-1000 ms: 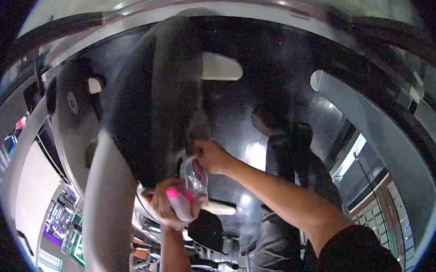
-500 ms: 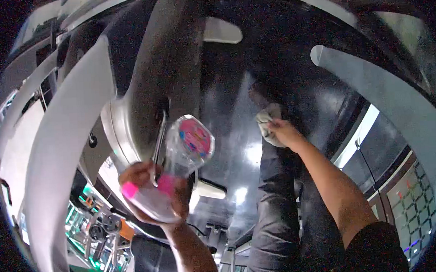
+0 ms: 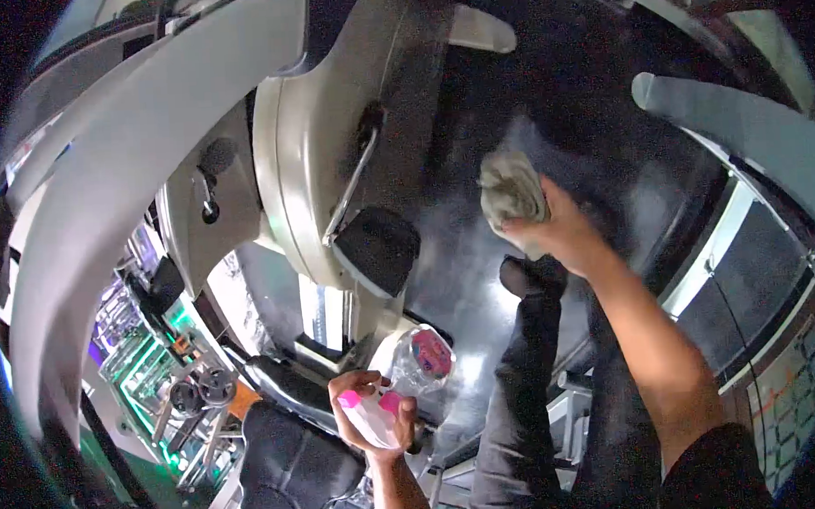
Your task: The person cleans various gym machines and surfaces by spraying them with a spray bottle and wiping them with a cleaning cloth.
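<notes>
My left hand (image 3: 376, 429) is wrapped round the white and pink spray head of a clear spray bottle (image 3: 404, 373). The bottle carries a pink label and tilts up to the right, below the black pedal (image 3: 382, 251) of a grey exercise machine (image 3: 317, 158). Bunched in my right hand (image 3: 566, 234) is a grey-green cloth (image 3: 512, 191), held over the dark, shiny surface (image 3: 463, 284). The thumb and fingers press on the cloth's lower right side, and part of the fingers is hidden behind it.
A long pale curved arm (image 3: 130, 148) of the machine sweeps down the left side, and a grey one (image 3: 738, 113) stands at the right. My dark-trousered leg (image 3: 522, 386) reaches up the middle. A black padded seat (image 3: 298, 464) and gym equipment (image 3: 191, 391) show lower left.
The view has shifted, showing more of the machine's pedal and crank. My left hand and the bottle now appear lower and further right. My right hand and cloth appear higher and larger.
</notes>
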`<move>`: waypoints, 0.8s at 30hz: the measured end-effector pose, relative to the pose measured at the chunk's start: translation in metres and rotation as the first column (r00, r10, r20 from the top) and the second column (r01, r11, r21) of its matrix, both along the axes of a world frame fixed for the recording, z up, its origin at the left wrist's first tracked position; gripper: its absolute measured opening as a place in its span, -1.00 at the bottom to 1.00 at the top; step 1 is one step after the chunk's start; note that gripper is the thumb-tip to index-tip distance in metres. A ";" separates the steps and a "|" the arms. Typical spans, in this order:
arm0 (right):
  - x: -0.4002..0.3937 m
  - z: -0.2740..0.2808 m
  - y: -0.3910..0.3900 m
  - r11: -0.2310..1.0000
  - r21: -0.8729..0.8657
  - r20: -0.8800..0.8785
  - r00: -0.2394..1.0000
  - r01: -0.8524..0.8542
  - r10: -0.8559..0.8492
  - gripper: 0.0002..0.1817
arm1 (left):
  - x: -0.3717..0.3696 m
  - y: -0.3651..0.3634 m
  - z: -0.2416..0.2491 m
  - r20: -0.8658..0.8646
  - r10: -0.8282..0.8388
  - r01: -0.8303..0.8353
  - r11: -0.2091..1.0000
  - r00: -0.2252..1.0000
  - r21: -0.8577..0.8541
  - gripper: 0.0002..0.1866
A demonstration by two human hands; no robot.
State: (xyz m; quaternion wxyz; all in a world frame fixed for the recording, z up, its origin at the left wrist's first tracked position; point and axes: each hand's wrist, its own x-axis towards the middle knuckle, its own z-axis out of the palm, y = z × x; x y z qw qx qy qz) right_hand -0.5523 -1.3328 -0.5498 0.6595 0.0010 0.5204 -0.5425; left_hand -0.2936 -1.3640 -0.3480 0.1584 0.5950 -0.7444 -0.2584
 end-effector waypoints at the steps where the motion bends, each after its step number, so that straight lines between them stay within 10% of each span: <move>1: 0.003 0.003 -0.010 1.000 -0.031 -0.010 1.000 0.003 -0.003 -0.34 | 0.008 -0.001 -0.001 0.019 0.010 -0.009 1.000 1.000 -0.018 -0.30; 14: 0.085 0.003 0.035 0.981 -0.096 -0.209 0.960 0.168 -0.185 -0.39 | 0.102 0.037 -0.030 -0.162 0.156 -0.129 0.977 0.974 0.168 -0.47; 24: 0.162 0.007 0.092 0.995 -0.026 -0.376 0.924 -0.093 0.077 -0.48 | 0.187 0.083 -0.034 -0.164 0.207 -0.193 0.976 0.965 0.097 -0.43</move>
